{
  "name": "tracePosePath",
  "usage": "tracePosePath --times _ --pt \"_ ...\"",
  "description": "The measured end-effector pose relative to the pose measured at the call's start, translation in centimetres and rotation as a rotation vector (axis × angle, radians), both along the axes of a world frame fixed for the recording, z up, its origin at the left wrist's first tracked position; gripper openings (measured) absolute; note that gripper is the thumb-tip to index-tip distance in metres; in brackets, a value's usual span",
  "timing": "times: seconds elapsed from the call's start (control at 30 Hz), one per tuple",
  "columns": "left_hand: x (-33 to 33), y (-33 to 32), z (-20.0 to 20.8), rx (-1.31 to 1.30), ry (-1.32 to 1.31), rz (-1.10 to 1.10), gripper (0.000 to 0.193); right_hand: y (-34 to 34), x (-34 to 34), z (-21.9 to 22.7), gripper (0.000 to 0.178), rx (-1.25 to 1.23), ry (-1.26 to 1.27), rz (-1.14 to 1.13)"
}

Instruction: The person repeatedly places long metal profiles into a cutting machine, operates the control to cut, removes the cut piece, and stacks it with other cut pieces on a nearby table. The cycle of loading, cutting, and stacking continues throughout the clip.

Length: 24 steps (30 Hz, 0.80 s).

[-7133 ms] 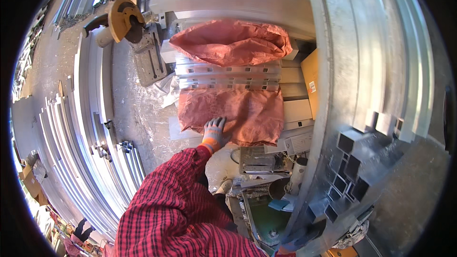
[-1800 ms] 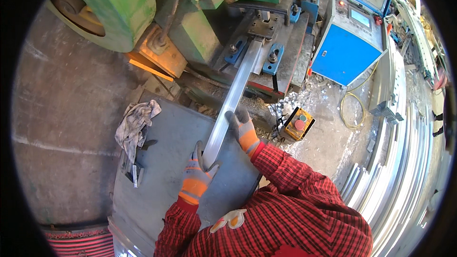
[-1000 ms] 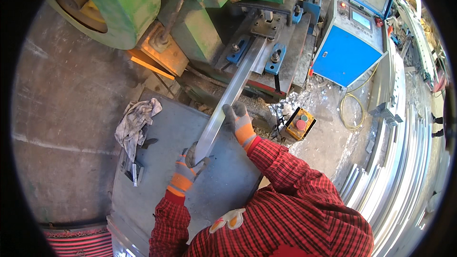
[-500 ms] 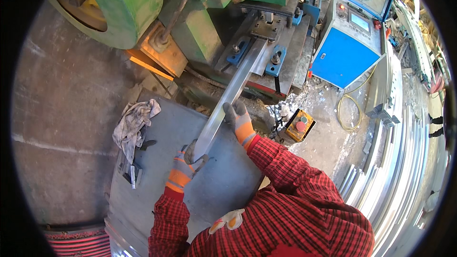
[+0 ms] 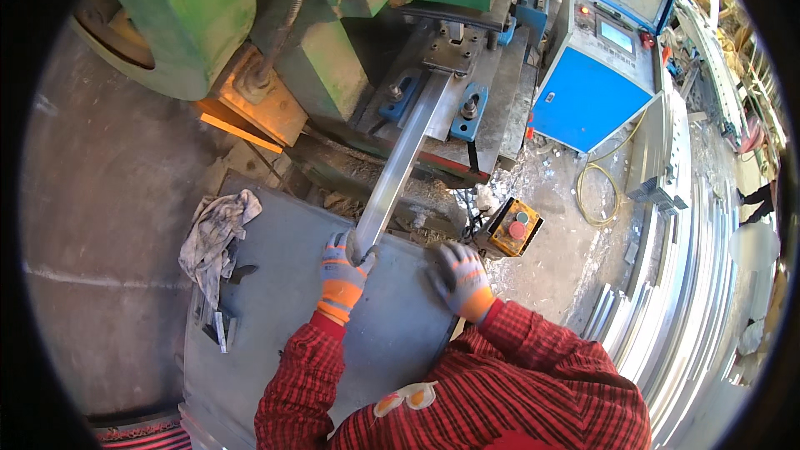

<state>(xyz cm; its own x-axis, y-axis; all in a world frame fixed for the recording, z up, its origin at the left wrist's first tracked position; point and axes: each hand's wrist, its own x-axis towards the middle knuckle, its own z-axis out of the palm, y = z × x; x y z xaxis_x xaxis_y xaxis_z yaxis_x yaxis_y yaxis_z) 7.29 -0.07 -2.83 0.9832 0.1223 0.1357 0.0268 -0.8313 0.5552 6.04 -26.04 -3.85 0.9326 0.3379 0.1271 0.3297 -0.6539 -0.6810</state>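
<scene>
The left hand (image 5: 342,271) grips the near end of the bar (image 5: 400,168), which runs up into the press (image 5: 450,42). The right hand (image 5: 460,277) rests open on the counter (image 5: 275,325). Best keep the bar straight in the guides, fingers clear of the die.

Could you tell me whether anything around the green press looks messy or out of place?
Yes: a crumpled grey rag lies at the left edge of the grey metal table, and pale metal scrap litters the floor beside the blue control cabinet. Nothing looks damaged.
</scene>
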Motion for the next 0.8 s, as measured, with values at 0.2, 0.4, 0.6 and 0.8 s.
tracePosePath --times 0.2,0.4,0.6,0.8 --pt "3.0 -1.2 0.7 0.054 -0.026 -0.025 0.065 0.3 -0.6 -1.0 0.051 -0.036 -0.115 0.029" --pt "6.7 -2.8 -1.0 0.109 -0.148 -0.042 0.062 0.3 -0.1 -0.4 0.05 0.0 -0.132 0.043" --pt "9.2 -5.3 0.4 -0.01 -0.087 -0.003 0.054 0.4 0.0 -0.7 0.048 0.03 -0.221 0.013" --pt "10.7 -5.5 -1.0 0.021 -0.175 -0.017 0.054 0.9 0.3 -1.5 0.046 0.018 -0.246 0.008"
